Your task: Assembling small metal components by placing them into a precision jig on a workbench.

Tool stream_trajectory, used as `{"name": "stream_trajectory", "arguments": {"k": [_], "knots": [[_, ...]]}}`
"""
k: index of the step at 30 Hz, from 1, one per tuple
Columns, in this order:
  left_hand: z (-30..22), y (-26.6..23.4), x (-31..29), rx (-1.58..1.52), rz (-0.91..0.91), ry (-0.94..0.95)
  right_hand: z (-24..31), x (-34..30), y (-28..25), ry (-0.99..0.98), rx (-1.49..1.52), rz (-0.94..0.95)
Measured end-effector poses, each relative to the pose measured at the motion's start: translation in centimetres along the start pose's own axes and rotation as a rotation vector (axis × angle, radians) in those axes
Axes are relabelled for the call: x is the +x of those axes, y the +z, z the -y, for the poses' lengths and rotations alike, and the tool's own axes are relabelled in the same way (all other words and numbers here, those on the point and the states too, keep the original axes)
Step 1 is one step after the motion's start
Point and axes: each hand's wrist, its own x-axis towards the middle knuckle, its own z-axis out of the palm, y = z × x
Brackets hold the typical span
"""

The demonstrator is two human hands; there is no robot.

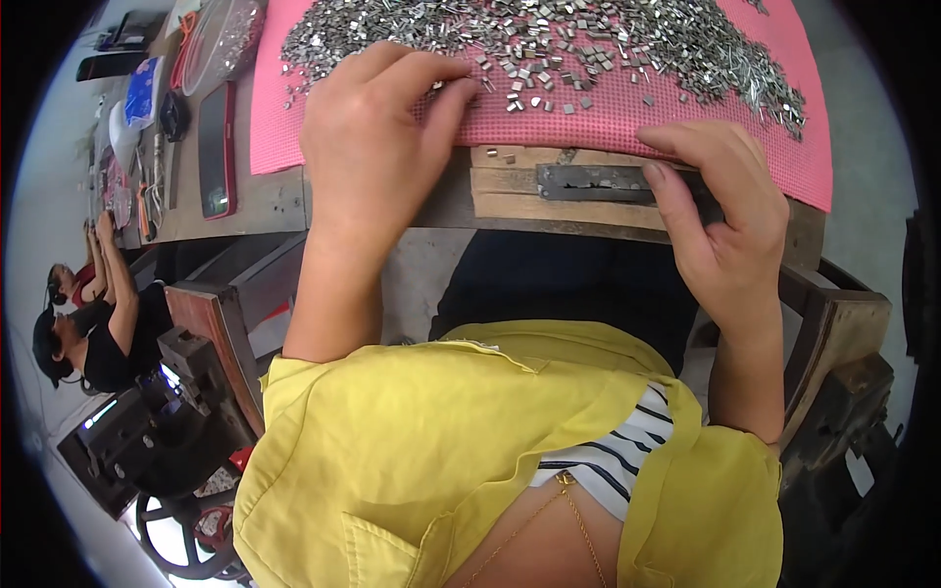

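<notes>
Loading small metal pieces from a heap into a slotted metal strip, with most of the heap untouched.

The left hand (368, 137) rests on the pink mat (274, 127), fingers curled over a few loose metal pieces (549, 59) at the heap's near edge; whether it pinches one I cannot tell. The right hand (720, 220) steadies the dark metal strip (588, 182) on a wooden block (510, 201) at the worktop (265, 201) edge, thumb and fingers pressed on its right end. As far as I can judge the strip is only partly filled, and a large spread of pieces remains on the mat. A red phone (217, 147) lies to the left.
</notes>
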Motion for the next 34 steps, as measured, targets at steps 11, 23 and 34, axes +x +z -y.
{"name": "stream_trajectory", "arguments": {"k": [11, 23, 34], "knots": [[0.5, 0.4, 0.2, 0.013, 0.125, -0.105, 0.1, 6.2, 7.8, -0.260, -0.273, 0.119], [1.2, 0.1, 0.8, 0.138, 0.222, 0.073, 0.9, 7.5, 6.2, -0.229, -0.221, 0.112], [-0.4, -1.7, -0.8, 0.239, 0.216, 0.221, 0.0, 1.3, -1.9, 0.185, 0.049, 0.077]]}}
